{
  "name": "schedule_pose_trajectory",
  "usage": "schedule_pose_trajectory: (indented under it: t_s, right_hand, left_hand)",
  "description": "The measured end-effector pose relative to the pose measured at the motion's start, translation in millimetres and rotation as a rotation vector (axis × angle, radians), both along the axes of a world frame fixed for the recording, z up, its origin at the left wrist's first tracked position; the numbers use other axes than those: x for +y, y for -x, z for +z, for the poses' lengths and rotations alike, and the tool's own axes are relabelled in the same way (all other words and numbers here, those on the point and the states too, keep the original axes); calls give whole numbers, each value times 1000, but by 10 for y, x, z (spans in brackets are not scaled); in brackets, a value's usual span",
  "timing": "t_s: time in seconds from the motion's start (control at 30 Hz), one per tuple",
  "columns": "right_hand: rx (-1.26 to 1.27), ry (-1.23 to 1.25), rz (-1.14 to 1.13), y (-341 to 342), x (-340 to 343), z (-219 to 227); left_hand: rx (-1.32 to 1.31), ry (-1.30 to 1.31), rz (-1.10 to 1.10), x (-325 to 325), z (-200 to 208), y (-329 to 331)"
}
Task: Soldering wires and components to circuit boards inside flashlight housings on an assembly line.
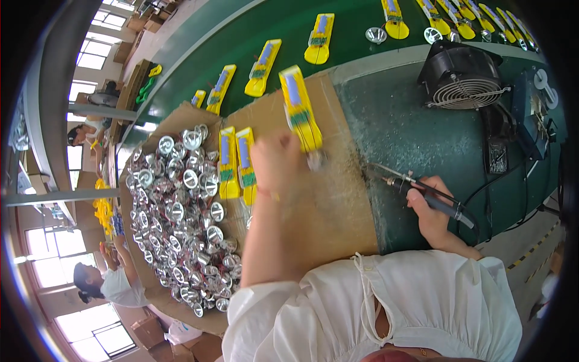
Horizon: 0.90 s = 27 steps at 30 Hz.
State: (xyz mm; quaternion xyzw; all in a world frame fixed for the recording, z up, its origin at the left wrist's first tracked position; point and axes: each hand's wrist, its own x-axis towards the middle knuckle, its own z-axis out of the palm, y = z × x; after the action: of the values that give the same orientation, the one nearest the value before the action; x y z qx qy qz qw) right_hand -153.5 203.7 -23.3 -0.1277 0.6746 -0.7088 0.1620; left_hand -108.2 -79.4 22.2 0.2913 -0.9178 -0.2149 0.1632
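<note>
My right hand [431, 208] is wrapped around a black soldering iron [437, 203], its tip pointing left; a thin metal tube runs alongside it. My left hand [275, 158] looks closed and is blurred; what it holds, if anything, is hidden. Right beside it lies a yellow housing [309, 134] with a blue cell, a green circuit board and wires. A blurred silver reflector [316, 160] is at this housing's near end. Left of my left hand, two similar yellow housings, one [228, 163] and another [246, 158], lie side by side on the cardboard [338, 199].
A large heap of silver reflectors [181, 217] fills a cardboard box at left. More yellow housings [263, 67] line the green belt [356, 36] beyond. A black fan [464, 78] stands far right, near a blue equipment box [531, 114]. Two people work at left.
</note>
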Motion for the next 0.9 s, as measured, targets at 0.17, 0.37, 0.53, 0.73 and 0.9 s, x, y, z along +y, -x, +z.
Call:
schedule_pose_trajectory:
  t_s: [0.17,0.37,0.53,0.73,0.9]
  right_hand:
    - [-40,23,35,-20,-4,-21]
    - [-63,5,31,12,-23,-83]
    - [-40,14,32,15,-8,-57]
    - [-26,-22,29,-30,-40,17]
    - [47,-55,-64,24,27,-26]
  left_hand:
    - [1,323,72,-934,59,1168]
    - [-212,438,-192,-426,-7,1960]
    - [-175,96,-72,-476,-123,1881]
    - [-168,171,-126,-183,-3,1098]
    - [-89,176,-114,452,-86,-80]
